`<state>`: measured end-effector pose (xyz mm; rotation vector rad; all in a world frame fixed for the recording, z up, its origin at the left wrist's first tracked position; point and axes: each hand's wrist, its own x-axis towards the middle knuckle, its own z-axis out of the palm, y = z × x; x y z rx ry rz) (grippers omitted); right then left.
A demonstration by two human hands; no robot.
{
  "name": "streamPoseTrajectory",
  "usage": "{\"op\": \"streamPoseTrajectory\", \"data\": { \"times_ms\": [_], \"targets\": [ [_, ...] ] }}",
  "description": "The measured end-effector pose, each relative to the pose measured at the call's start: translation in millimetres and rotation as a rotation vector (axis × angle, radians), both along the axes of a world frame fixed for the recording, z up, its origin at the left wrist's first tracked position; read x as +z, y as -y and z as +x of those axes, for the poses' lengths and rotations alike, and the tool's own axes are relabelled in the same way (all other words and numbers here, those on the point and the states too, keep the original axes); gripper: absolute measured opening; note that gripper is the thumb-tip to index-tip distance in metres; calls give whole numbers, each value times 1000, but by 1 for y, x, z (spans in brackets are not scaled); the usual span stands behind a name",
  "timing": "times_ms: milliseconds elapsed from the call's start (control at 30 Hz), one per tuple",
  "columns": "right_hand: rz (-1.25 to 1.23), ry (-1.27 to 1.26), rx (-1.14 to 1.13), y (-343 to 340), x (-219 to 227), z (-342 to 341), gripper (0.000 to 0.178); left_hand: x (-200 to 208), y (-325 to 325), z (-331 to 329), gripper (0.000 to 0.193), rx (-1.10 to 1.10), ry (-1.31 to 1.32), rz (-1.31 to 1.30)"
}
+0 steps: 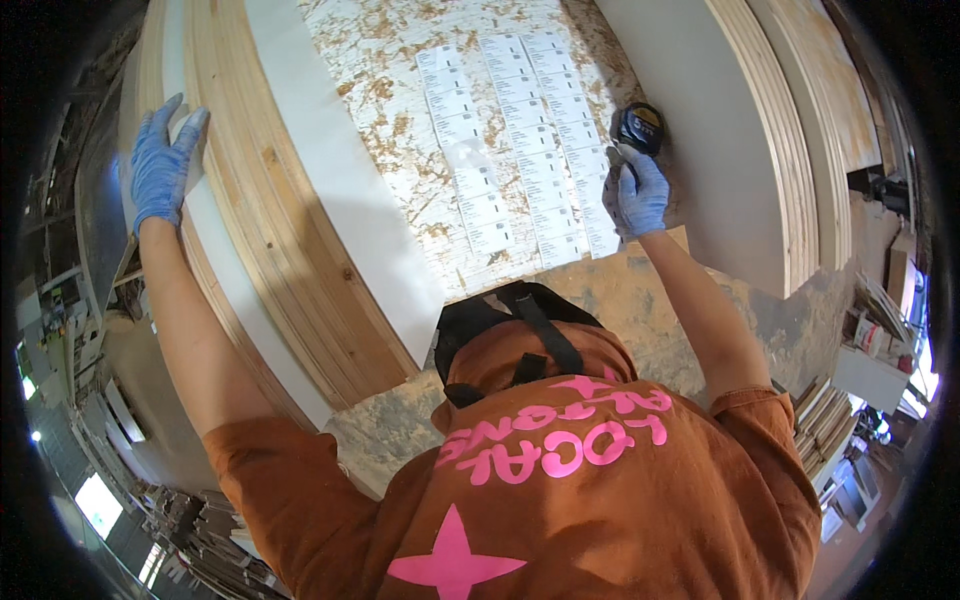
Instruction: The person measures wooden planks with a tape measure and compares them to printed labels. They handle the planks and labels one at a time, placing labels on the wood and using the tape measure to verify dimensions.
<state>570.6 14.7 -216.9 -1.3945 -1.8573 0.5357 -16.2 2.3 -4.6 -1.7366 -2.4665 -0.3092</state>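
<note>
My left hand (168,160), in a blue glove, lies with fingers spread on the white edge of the stack of boards (265,170) at the left. My right hand (640,190), also gloved in blue, is curled just above the right column of white printed labels (578,145). A slim dark thing shows between its fingers, too small to make out. Right beyond the fingertips is a black and yellow tape measure (640,128). Two more columns of labels, the left one (462,150) and the middle one (530,150), lie on the worn white surface (385,105).
At the right stands another stack of pale boards (765,110) with layered wooden edges. A white board (330,150) borders the labels on the left. Stacked timber (825,425) lies lower right, and piled wood (215,545) lower left.
</note>
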Motion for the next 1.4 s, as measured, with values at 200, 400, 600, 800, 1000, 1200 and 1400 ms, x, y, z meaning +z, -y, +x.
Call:
{"op": "streamPoseTrajectory", "data": {
  "times_ms": [200, 400, 600, 800, 1000, 1200, 1400],
  "targets": [
    [-5, -157, -92, 3, -1, -1, 20, 2, -1, 0, 57, -7, -49, -33],
    [25, -166, -94, 0, -13, 5, 17, 0, -3, 0, 57, 7, -84, -31],
    [5, -40, -133, 0, -12, 4, 18, 0, -2, 1, 57, 21, -89, -24],
    [-48, -6, -128, 2, -7, 0, 19, 2, 5, 4, 56, 10, -27, 2],
    [-58, 15, -115, 3, 2, -3, 19, 7, 2, 23, 57, 48, -61, 19],
    [-27, 9, -90, 1, 1, -5, 19, 11, 6, 30, 57, 98, -30, 10],
    [-53, -7, -98, 2, -1, -4, 18, 17, 7, 39, 54, 99, -4, 8]
  ]
}}
